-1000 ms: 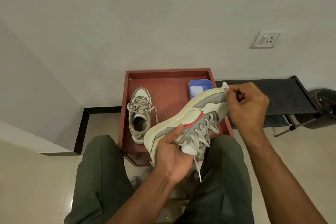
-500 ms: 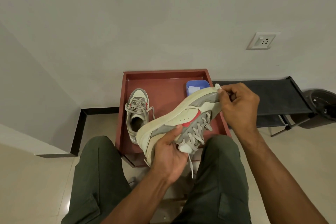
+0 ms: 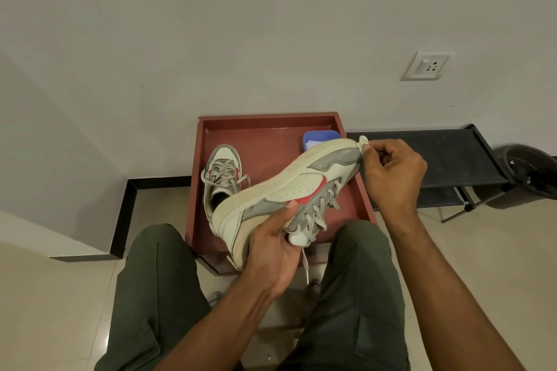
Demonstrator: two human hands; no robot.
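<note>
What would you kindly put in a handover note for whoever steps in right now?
Left hand grips the raised sneaker near its heel end.
Right hand pinches a small white wad against the toe tip.
Second sneaker and a blue tub sit in the red tray.
Done: cannot tell how much is wiped.
Left: midsole looks dingy, likely needs wiping; then the second sneaker.

White wall [image 3: 271, 24], socket [image 3: 428, 66] on it at right. Beige tiled floor [image 3: 45, 310], black skirting [image 3: 156, 182]. Red tray [image 3: 265, 122] against wall. Black rack [image 3: 446, 153] just beside tray's right edge, dark round tub [image 3: 530, 172] beyond it. Soft, dim light.
</note>
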